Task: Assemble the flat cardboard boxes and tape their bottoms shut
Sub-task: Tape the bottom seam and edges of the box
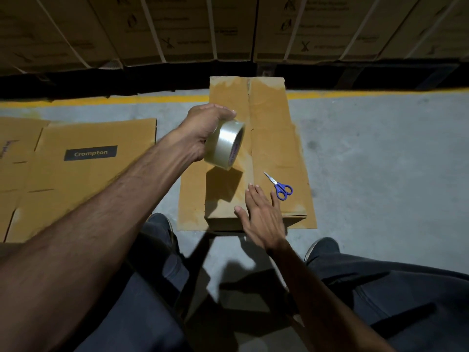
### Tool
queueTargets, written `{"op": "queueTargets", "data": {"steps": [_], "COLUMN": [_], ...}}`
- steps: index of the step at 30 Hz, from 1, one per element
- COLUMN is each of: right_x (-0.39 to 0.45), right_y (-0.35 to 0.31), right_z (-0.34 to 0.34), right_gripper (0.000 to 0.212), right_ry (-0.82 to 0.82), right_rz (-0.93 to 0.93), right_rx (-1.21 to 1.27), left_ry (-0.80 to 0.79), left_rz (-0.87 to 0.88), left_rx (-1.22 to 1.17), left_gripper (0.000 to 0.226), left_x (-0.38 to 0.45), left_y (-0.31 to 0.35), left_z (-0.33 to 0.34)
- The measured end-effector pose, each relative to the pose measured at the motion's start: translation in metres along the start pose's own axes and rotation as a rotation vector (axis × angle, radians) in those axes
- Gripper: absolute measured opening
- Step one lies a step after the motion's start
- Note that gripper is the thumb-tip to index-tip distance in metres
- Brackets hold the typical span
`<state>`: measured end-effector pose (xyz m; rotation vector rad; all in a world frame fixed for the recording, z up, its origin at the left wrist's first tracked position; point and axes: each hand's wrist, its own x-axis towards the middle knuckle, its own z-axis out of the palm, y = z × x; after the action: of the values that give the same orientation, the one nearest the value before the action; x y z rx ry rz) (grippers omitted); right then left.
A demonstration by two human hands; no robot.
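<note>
Nearest are the person's dark-trousered legs and shoes, set either side of the floor (368,153) in front of the box (274,148). The right hand (264,217) lies flat on the box's near end, fingers (253,193) straight and spread, pressing beside the centre seam where a clear strip of tape seems to begin. Just beyond its fingertips, blue scissors (279,186) rest on the right flap. The left hand (203,130) is raised over the middle of the box, its fingers curled round the tape roll (225,146), which hangs above the left flap, not touching it. The box stands on the floor with its closed flaps facing up; glossy patches near the far end suggest tape already there. To do this strip well, the right hand should probably keep the tape's end pinned while the roll is drawn straight along the seam, kept low and taut, so the strip lies centred and without wrinkles; then rub it down and cut with the scissors. To the left, flat boxes (88,174) marked Crompton wait on the floor. Farther off runs a yellow line (101,99), then strapped cartons (177,29).
</note>
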<state>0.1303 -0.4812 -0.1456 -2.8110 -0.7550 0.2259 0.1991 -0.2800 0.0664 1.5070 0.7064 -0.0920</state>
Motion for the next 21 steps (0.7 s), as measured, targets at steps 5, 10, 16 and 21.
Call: {"op": "queueTargets", "data": {"steps": [5,10,16,21], "right_x": [0.041,0.072,0.101,0.139], "right_y": [0.007,0.008,0.005,0.008], "right_z": [-0.001,0.003,0.008,0.002], "right_gripper": [0.086,0.086,0.083,0.083], "right_ry": [-0.118,-0.142,-0.084,-0.11], "right_rz": [0.019,0.029,0.098,0.098], "right_rx": [-0.044,-0.126,-0.136,-0.132], "left_ry": [0.024,0.04,0.059,0.073], "left_rz": [0.001,-0.002,0.0,-0.023], "left_rx": [-0.004,-0.037,-0.066,-0.071], "left_gripper": [0.009,0.006,0.008,0.011], "left_x": [0.008,0.018,0.036,0.05], "left_y": [0.004,0.01,0.015,0.014], "left_z": [0.003,0.009,0.018,0.014]}}
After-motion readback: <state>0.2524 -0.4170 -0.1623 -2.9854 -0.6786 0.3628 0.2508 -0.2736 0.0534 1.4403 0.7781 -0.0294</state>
